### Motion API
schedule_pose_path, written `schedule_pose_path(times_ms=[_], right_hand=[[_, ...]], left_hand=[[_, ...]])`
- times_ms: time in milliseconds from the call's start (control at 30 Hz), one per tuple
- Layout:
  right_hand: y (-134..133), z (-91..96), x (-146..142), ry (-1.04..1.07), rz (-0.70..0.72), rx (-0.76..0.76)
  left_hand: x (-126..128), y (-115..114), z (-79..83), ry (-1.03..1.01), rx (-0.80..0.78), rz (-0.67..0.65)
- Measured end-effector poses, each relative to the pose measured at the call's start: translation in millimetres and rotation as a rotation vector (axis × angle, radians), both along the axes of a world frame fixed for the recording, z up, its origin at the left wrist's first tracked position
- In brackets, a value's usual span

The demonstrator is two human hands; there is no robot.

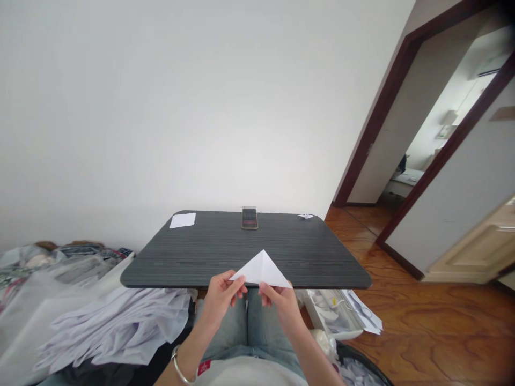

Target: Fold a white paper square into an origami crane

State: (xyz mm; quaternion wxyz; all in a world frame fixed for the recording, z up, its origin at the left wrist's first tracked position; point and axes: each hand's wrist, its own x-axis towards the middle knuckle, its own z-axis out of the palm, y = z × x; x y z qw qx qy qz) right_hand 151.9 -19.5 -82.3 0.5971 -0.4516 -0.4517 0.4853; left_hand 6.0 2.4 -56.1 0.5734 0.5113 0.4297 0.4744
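- Dark striped table [193,257] against a bare white wall, with wooden floor [422,321] to the right and an open doorway [434,150] beyond.
- Held up just over the near edge of the table, above the lap: white paper triangle [261,269], tip up, long edge down, one crease running down from the tip.
- Left hand [220,296] at the triangle's left corner, fingers curled in, thumb and fingertips pinched shut on the paper; silver bracelet [179,369] on that wrist.
- Right hand [282,303] under the long edge, right of the middle, thumb and forefinger closed on the paper, other fingers tucked beneath.
- Both hands near each other but apart, joined only by the triangle, most of it standing above them.
- Well apart from the hands, along the far edge of the table: flat white sheet [182,220] at the left, small blurred upright object [249,218] in the middle, possibly a phone on a stand, and a tiny folded paper figure [306,216] at the right.
- Heap of loose white paper [120,321] left of the table; shallow white tray [333,316] right of the knees.
- Blue jeans [251,321] directly below the hands.
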Motion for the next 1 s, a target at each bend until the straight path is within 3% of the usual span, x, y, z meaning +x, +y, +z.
schedule_pose_path(times_ms=[233, 433, 800, 1000], right_hand=[[-1, -0.1, 8, -0.027, -0.047, -0.01], [2, -2.3, 22, -0.032, -0.002, 0.001], [4, 0.2, 44, 0.062, -0.093, 0.031], [4, 3.9, 37, 0.144, 0.087, -0.01]], left_hand=[[0, -1, 0.3, -0.015, -0.03, -0.002], [-7, 3, 1.3, -0.035, -0.018, 0.044], [-20, 10, 1.7, -0.101, -0.003, 0.159], [-19, 7, 2.7, -0.033, 0.014, -0.001]])
